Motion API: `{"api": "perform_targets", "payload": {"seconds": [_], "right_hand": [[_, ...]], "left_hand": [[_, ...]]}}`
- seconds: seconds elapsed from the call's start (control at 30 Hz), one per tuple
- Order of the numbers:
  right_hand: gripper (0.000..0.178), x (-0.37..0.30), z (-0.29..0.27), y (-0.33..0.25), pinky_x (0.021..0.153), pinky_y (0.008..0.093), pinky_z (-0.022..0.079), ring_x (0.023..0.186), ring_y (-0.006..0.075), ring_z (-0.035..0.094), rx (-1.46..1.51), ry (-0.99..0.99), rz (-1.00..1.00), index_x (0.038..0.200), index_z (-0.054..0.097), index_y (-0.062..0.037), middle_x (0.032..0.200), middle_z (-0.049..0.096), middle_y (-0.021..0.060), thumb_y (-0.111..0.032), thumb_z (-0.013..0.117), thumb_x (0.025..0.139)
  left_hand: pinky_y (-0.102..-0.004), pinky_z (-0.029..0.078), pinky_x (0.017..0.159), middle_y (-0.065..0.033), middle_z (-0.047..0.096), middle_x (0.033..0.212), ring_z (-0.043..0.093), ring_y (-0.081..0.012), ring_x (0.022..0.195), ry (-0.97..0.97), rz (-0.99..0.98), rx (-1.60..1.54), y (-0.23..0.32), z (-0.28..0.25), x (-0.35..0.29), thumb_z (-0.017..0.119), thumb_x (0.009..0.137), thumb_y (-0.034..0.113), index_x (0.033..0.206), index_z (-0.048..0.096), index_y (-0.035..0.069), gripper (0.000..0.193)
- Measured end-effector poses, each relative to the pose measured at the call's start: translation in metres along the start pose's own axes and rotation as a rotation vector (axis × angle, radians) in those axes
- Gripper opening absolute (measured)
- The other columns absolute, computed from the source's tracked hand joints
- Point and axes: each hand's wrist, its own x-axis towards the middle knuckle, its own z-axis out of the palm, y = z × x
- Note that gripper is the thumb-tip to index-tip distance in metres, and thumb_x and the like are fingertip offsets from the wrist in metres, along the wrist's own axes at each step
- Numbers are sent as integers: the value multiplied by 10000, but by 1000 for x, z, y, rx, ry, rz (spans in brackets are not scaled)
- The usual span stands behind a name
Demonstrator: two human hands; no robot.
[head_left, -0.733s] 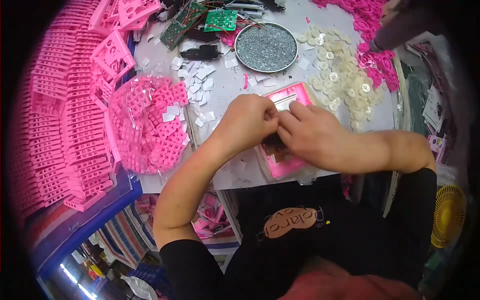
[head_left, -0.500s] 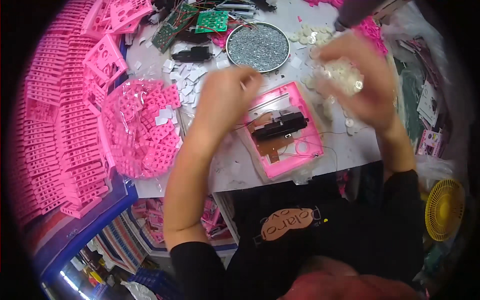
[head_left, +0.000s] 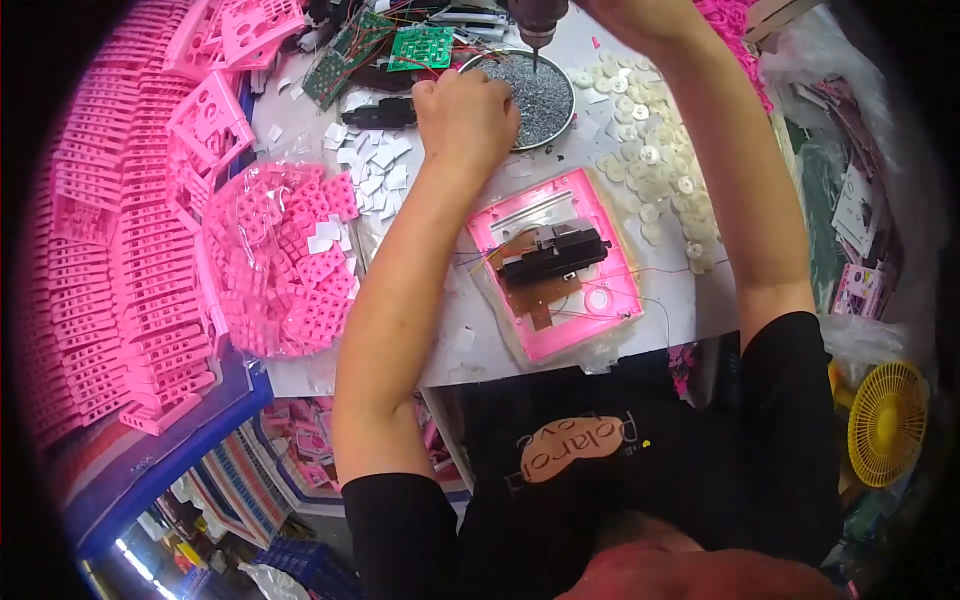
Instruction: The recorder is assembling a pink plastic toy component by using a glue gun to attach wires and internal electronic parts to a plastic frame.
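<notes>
My right hand (head_left: 640, 18) is at the top edge, its fingers partly cut off, gripping an electric screwdriver (head_left: 537, 12). The driver's bit points down over a round metal dish (head_left: 573, 112) full of small silver screws (head_left: 530, 105). At the dish's left rim my left hand (head_left: 465, 118) is closed with its fingers curled; whatever may be in them is hidden. Nearer to me lies a pink plastic housing (head_left: 610, 215), untouched by either hand. Inside it are a black mechanism (head_left: 556, 255), a brown circuit board (head_left: 545, 292) and thin wires.
White round discs (head_left: 690, 185) spread along the right. Left of my forearm are white paper squares (head_left: 380, 180) and a clear bag of pink keypads (head_left: 285, 260). Pink housings (head_left: 140, 230) are stacked far left. Green circuit boards (head_left: 420, 47) and a black mechanism (head_left: 380, 114) lie behind.
My right hand has risen from above the discs to the screwdriver, which has swung left over the dish. My left hand has moved away from me to the dish's rim. The housing has shifted slightly.
</notes>
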Motion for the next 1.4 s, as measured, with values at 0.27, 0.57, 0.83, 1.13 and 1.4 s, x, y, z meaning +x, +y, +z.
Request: {"api": "perform_targets", "payload": {"seconds": [0.27, 0.57, 0.83, 1.13, 1.4], "right_hand": [[439, -25, 29, -2, 700, 259, 486, 824, 117, 650, 251, 84, 174, 1252, 561, 9, 920, 665, 44, -126, 751, 880], [388, -116, 37, -33, 567, 298, 444, 582, 143, 490, 341, 178, 75, 1310, 475, -43, 635, 479, 17, -148, 573, 949], [318, -146, 74, -64, 569, 314, 477, 531, 146, 532, 320, 18, 0, 1124, 507, -121, 620, 538, -3, -245, 715, 919], [295, -148, 81, -56, 546, 306, 468, 523, 153, 529, 322, -39, 30, 1114, 514, -112, 612, 528, -6, -211, 700, 907], [348, -145, 68, -43, 620, 286, 500, 663, 123, 566, 467, 80, -120, 1138, 517, 23, 790, 581, 72, -75, 669, 840]], "left_hand": [[-466, 413, 803, -58, 709, 829, 661, -257, 850, -95, 37, 104, 14, 9, 19, 665, 800, 264, 786, 755, 136, 157], [-409, 390, 803, -32, 708, 849, 640, -229, 779, 142, 152, -517, 42, -71, -59, 716, 828, 157, 818, 702, 126, 35], [-383, 335, 810, 6, 705, 886, 678, -220, 892, 27, 72, -623, 73, -100, -129, 785, 800, 111, 888, 692, 130, 130], [-398, 332, 805, -8, 688, 849, 663, -228, 870, 85, 4, -634, 77, -93, -130, 792, 749, 103, 872, 677, 124, 170], [-413, 380, 813, -39, 676, 811, 611, -247, 868, -137, -131, -670, 40, -86, -96, 758, 755, 214, 872, 704, 101, 172]]}}
